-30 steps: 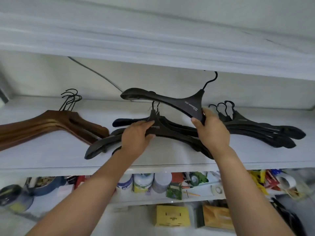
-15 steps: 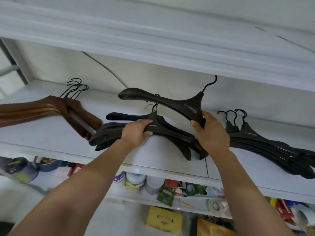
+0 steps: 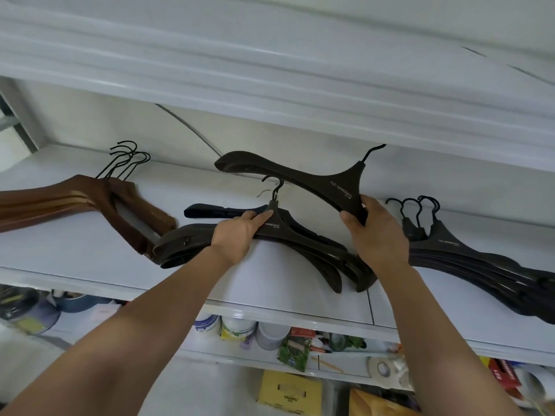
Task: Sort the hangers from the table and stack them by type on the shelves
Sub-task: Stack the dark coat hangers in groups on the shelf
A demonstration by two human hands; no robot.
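- Two hands engaged: right hand (image 3: pixel 375 235) grips raised dark hanger (image 3: pixel 300 175) at its neck, hook just under upper shelf (image 3: pixel 270 85) (tight headroom).
- Left hand (image 3: pixel 237 232) grips middle stack (image 3: pixel 300 240) on white shelf (image 3: pixel 285 286).
- Brown stack (image 3: pixel 75 196) just beside on the left, dark stack (image 3: pixel 480 259) to the right.

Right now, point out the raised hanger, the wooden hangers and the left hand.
raised hanger (image 3: pixel 300 179): head view, its left arm.
wooden hangers (image 3: pixel 54 201): head view, stack's left arm.
left hand (image 3: pixel 237 235): head view, its back.
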